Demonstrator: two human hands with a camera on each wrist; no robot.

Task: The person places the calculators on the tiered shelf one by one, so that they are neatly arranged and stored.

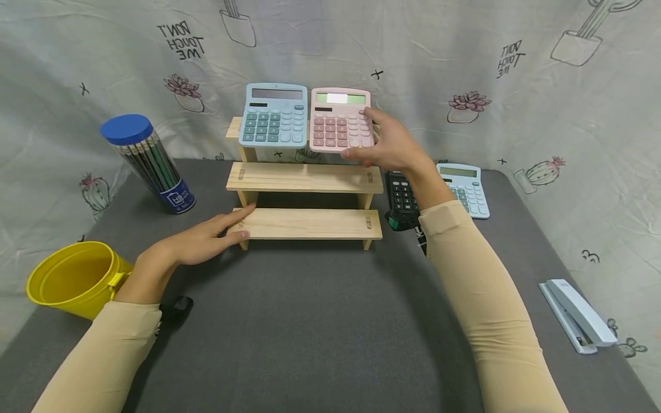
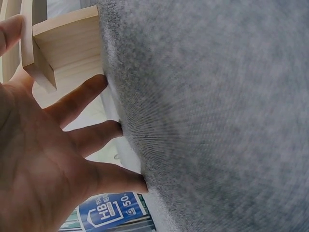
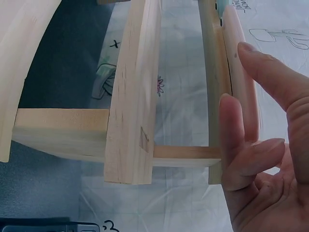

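A three-step wooden stand [image 1: 304,223] stands on the grey table; the left wrist view shows its end close up. My left hand [image 1: 203,238] holds the left end of its lowest step between thumb and index finger, the other fingers [image 2: 91,137] spread out. On the top step a light blue calculator [image 1: 273,117] leans upright. Beside it on the right is a pink calculator [image 1: 341,120], seen edge-on in the right wrist view. My right hand [image 1: 395,143] grips its right side, thumb near the lower edge and a finger near the upper corner.
Behind my right forearm lie a black calculator [image 1: 400,192] and another pale blue calculator [image 1: 467,192]. A stapler [image 1: 575,315] is at the right edge. To the left stand a blue-lidded tub of pencils [image 1: 150,163] and a yellow bucket [image 1: 77,281]. A printed curtain [image 1: 413,63] hangs behind.
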